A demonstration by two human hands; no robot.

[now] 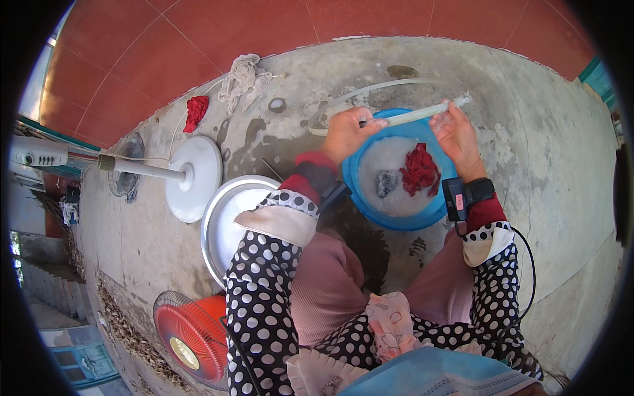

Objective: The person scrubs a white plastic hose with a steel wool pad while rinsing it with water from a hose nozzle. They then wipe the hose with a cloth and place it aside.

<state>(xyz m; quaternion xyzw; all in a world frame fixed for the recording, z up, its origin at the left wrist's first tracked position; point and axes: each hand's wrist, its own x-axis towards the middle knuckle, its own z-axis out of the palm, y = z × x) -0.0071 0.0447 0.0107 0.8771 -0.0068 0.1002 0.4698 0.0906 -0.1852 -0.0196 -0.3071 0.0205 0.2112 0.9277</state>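
My left hand (349, 129) grips a whitish, curved plastic band (413, 117) that bends round like a hoop. The fingers of my right hand (456, 136) hold the same band near a sudsy stretch of it. Both hands are above the far rim of a blue plastic basin (349, 180). Foamy water (375, 154) fills the basin. In it lie a crumpled red cloth (421, 171) and a grey scrubber-like wad (387, 183). The far side of the hoop (376, 87) is over the wet concrete beyond the basin.
To the left are a metal basin (210, 247) and a white stand-fan base (200, 190) with its pole (143, 168). A red fan grille (185, 334) sits at lower left, another wire grille (119, 173) farther off. Near the red tiled wall (247, 29) lie a red cloth (196, 114) and a greyish cloth (241, 79).
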